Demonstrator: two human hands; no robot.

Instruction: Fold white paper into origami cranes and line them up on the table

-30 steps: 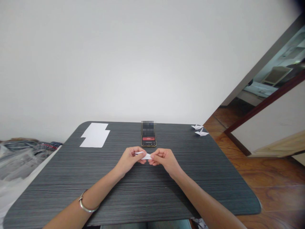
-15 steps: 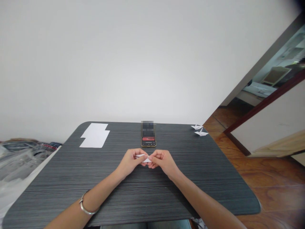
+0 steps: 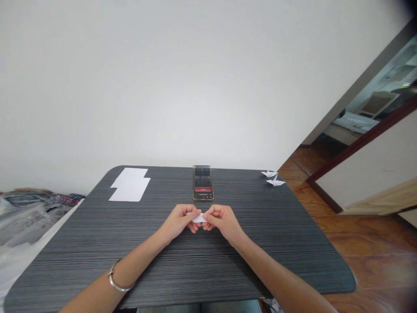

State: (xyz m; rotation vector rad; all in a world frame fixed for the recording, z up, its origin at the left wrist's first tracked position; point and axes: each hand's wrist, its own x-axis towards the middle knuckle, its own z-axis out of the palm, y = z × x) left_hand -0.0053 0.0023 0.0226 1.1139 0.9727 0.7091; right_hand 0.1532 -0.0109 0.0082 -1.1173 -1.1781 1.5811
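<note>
A small piece of folded white paper (image 3: 199, 218) is pinched between my two hands, just in front of the phone. My left hand (image 3: 180, 221) closes on its left part, thumb on top and fingers curled beneath. On the right end, my right hand (image 3: 224, 220) grips with thumb and forefinger. Much of the paper is hidden by the fingers, so its full shape does not show. Two white paper cranes (image 3: 275, 182) stand at the far right corner of the table.
On the dark striped table (image 3: 163, 269), a folding phone (image 3: 203, 194) stands half-bent near the back edge. White paper sheets (image 3: 132, 189) overlap at the back left. Plastic-wrapped items (image 3: 32, 226) lie left of the table. A white wall (image 3: 195, 87) rises behind.
My left thumb and fingers have shifted slightly on the folded paper, and its visible part now looks flatter. My right hand stays nearly in place.
</note>
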